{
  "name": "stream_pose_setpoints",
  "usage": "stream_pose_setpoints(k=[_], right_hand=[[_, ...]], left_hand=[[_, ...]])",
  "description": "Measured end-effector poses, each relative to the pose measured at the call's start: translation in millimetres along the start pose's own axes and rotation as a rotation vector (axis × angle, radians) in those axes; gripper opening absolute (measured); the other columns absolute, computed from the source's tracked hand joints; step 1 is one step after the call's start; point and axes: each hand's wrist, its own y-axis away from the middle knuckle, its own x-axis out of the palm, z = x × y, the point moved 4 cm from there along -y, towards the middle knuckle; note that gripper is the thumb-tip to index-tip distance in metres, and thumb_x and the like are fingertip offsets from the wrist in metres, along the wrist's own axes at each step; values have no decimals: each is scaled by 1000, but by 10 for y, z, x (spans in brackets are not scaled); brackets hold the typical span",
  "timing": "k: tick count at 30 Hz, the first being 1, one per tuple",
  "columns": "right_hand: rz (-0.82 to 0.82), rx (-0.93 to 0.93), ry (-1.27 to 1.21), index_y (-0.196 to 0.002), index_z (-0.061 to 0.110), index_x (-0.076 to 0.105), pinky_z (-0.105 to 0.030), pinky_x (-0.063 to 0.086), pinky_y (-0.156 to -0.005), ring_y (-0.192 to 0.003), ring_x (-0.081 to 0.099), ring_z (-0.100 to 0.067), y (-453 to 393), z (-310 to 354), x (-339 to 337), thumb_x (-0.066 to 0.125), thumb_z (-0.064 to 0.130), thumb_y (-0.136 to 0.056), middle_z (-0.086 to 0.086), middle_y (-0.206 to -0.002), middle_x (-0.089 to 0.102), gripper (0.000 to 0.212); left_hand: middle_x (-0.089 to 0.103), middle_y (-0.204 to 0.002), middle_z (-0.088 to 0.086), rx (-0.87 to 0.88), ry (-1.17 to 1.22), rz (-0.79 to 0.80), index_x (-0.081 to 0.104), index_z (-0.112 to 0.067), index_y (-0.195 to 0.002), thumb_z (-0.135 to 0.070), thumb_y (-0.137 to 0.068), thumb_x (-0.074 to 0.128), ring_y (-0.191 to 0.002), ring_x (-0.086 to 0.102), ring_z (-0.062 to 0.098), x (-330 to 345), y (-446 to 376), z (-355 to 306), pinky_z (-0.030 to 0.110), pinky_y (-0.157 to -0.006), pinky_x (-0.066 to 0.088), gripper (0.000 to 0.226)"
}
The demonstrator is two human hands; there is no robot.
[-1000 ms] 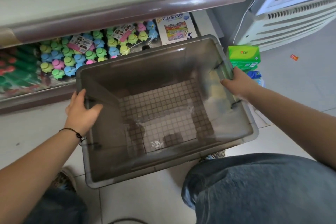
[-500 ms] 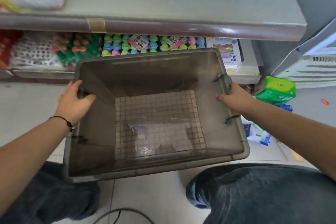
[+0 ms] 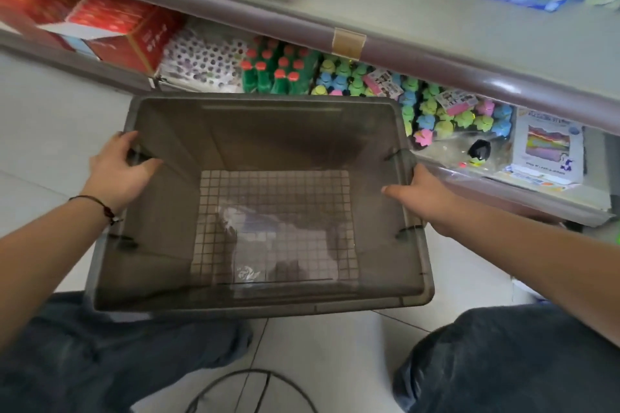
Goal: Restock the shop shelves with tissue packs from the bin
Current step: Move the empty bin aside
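gripping both side rims, left hand [image 3: 115, 174] and right hand [image 3: 424, 196]: smoky translucent bin [image 3: 261, 303]

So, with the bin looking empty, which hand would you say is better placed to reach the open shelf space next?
Probably the right hand: it grips the bin rim on the side nearest the bare upper shelf; the left hand holds the far rim.

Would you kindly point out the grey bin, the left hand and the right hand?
grey bin [image 3: 268, 102]: head view, far rim.
left hand [image 3: 117, 174]: head view, back of hand on the bin's left rim.
right hand [image 3: 426, 194]: head view, back of hand on the right rim.
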Motion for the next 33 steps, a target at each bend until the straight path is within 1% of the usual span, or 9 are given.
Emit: stream_pose_setpoints(k=[4,7,10,12,17,22,26,30,33], right_hand=[[-13,-21,-3,-144,7,32,-42,45,-103,-126,49,-30,-210,373,411,68,35,-89,-10,-143,47,72],[-34,-11,10,-148,4,27,-38,42,-98,-130,46,-32,-326,527,607,66,36,-90,-14,-145,44,77],[-32,4,16,-143,5,34,-40,46,-96,-122,51,-32,-375,580,724,70,48,-77,-11,-136,50,87],[-39,-5,21,-136,4,41,-41,49,-91,-112,55,-30,-403,580,735,70,50,-72,-9,-122,54,83],[-16,-28,-29,-131,12,51,-49,53,-96,-108,62,-29,-473,581,697,65,60,-52,-9,-119,64,93],[-5,-7,-53,-134,12,47,-49,50,-99,-114,59,-28,-373,663,706,69,53,-62,-8,-126,60,86],[1,-8,-60,-135,8,43,-33,43,-86,-107,53,-20,-354,719,785,67,30,-91,-3,-122,55,55],[7,-20,-44,-143,7,34,-37,43,-96,-123,49,-26,-374,769,862,67,31,-92,-7,-137,49,66],[5,-17,-65,-138,9,40,-38,46,-92,-115,54,-25,-383,782,874,67,30,-91,-8,-131,55,59]], left_hand=[[55,-129,12,-27,15,-46,52,-15,-136,-60,-65,52,-123,49,41,-244,-142,341,53,-110,36,84],[57,-125,14,-42,41,-53,54,-14,-132,-49,-72,55,-119,51,39,-276,-240,433,51,-106,40,69],[59,-126,11,-72,68,-75,54,-17,-133,-46,-76,57,-120,51,39,-261,-350,524,52,-105,41,64],[58,-127,8,-97,78,-76,52,-21,-134,-48,-77,56,-122,49,38,-251,-414,597,53,-105,41,64],[59,-128,7,-101,126,-65,52,-24,-135,-49,-76,56,-122,50,36,-238,-478,625,51,-104,42,64],[61,-119,9,-64,136,-83,56,-21,-126,-42,-80,59,-113,54,36,-262,-519,649,48,-97,45,51],[59,-123,8,-85,108,-86,53,-25,-128,-46,-74,57,-120,49,39,-334,-568,739,51,-102,42,58],[56,-129,9,-105,77,-70,50,-25,-130,-49,-72,55,-124,45,42,-357,-586,775,53,-104,39,63],[57,-131,8,-102,85,-64,50,-27,-132,-49,-73,55,-126,44,41,-359,-599,779,53,-105,39,63]])
